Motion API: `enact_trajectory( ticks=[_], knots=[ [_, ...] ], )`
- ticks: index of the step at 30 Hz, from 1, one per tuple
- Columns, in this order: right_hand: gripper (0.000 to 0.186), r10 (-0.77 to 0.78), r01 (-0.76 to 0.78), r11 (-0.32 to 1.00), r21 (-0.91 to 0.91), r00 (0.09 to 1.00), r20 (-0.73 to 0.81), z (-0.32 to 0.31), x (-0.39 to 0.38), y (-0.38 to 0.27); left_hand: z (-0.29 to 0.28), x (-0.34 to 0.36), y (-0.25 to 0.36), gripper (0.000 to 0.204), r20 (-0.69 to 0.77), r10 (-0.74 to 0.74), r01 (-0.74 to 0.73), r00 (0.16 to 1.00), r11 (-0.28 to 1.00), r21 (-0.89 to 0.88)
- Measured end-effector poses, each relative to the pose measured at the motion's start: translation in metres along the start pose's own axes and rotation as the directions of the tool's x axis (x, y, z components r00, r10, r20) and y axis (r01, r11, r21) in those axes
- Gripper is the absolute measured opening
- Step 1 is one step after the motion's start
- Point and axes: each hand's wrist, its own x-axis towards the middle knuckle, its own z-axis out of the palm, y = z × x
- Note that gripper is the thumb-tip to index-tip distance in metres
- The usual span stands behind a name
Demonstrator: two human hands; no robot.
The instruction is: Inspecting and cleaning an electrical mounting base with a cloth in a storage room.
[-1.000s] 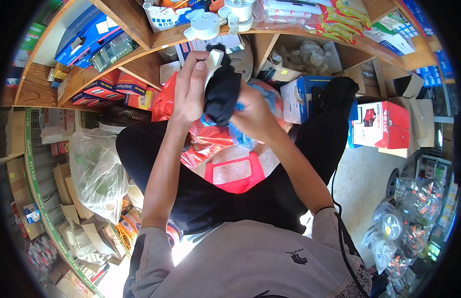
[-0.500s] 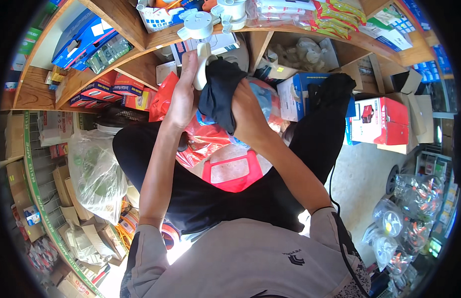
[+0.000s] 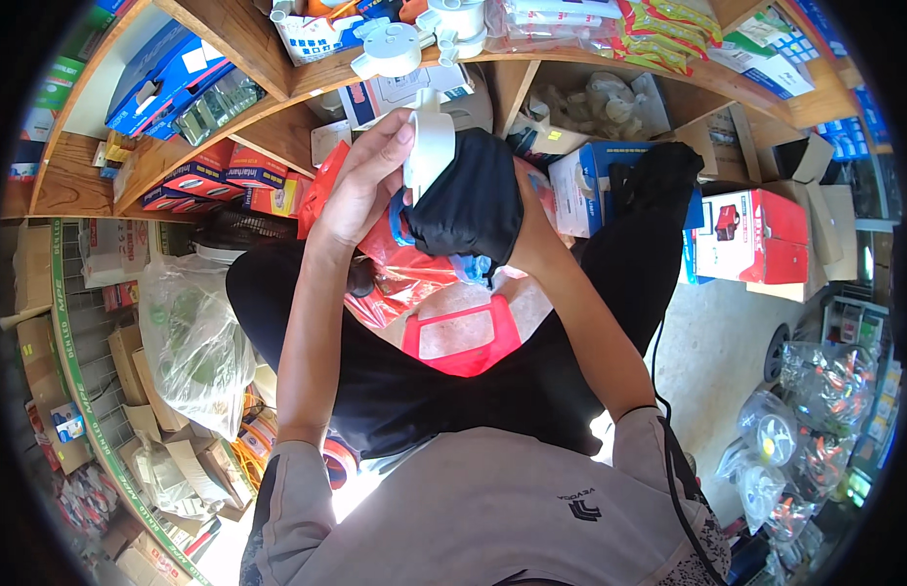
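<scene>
My left hand (image 3: 370,181) grips a white round plastic junction box (image 3: 431,148), its thumb along the edge and a short spout pointing away from me. Bunched black cloth (image 3: 468,200) covers the box's right side. Behind that cloth, my right hand (image 3: 537,220) is closed on it; most of its fingers are hidden. Both hands are raised above my lap, in front of the shelf. On the shelf edge beyond them sits a similar white junction box (image 3: 390,51).
Below my hands lie a red plastic bag (image 3: 400,283) and a red-framed stool (image 3: 463,337). Wooden shelves (image 3: 307,86) curve across the front with boxes and packets. Clear bagged goods (image 3: 194,337) hang at left; a red-and-white carton (image 3: 751,234) stands at right.
The white junction box has turned and shifted slightly right and towards me. The black cloth has moved right with my right hand and now spreads over more of the box's side.
</scene>
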Motion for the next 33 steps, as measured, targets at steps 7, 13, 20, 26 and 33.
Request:
enact_trajectory(
  ticks=[7,13,20,26,33],
  knots=[
    [0.075,-0.371,0.248,0.862,-0.443,0.903,-0.216,-0.03,0.011,0.01,-0.011,0.005,0.011,0.039,-0.185,0.078,-0.144,0.98,0.915,-0.378],
    [0.066,-0.235,0.2,0.966,-0.166,0.944,-0.232,-0.021,0.007,-0.004,-0.006,0.011,0.0,0.061,-0.203,0.061,-0.149,0.977,0.881,-0.449],
    [0.058,-0.378,0.309,0.852,-0.423,0.922,-0.087,-0.013,0.012,-0.009,0.021,-0.01,-0.013,0.067,0.013,-0.059,0.061,0.998,0.963,-0.261],
    [0.044,0.03,0.02,0.947,0.321,0.988,-0.153,-0.012,0.015,-0.014,0.003,-0.016,-0.018,0.069,0.158,-0.1,0.137,0.982,0.958,-0.251],
    [0.038,-0.263,0.25,0.961,-0.12,0.958,-0.116,-0.015,0.021,-0.011,0.02,-0.012,-0.003,0.067,0.123,-0.128,0.154,0.984,0.962,-0.226]
  ],
)
